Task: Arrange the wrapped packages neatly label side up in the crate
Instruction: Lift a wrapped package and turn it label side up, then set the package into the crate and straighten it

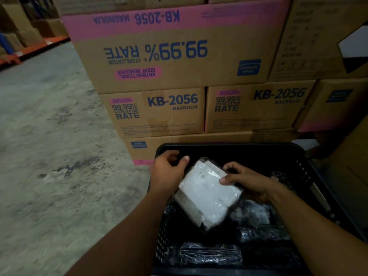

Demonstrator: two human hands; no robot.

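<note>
Risk at this stage: the wrapped package (207, 193), white label face uppermost, is held tilted over the black crate (235, 149) and gripped at one side only; the glossy film looks slippery, so it could probably slide out of the grip and land skewed or face down on the dark wrapped packages (211, 253) already lying in the crate bottom (several show no label from here, so their orientation cannot be read). A hurried release might also leave it askew across its neighbours rather than flat beside them. The right hand (247, 183) is closed on the package's far right edge, thumb on the white face, fingers curled over the far edge. The left hand (169, 172) is loosely open, fingers curved, touching or just beside the package's upper left corner; whether it bears any weight cannot be told. The package lies between the two hands, above the crate interior, with stacked cardboard cartons (159, 112) beyond
</note>
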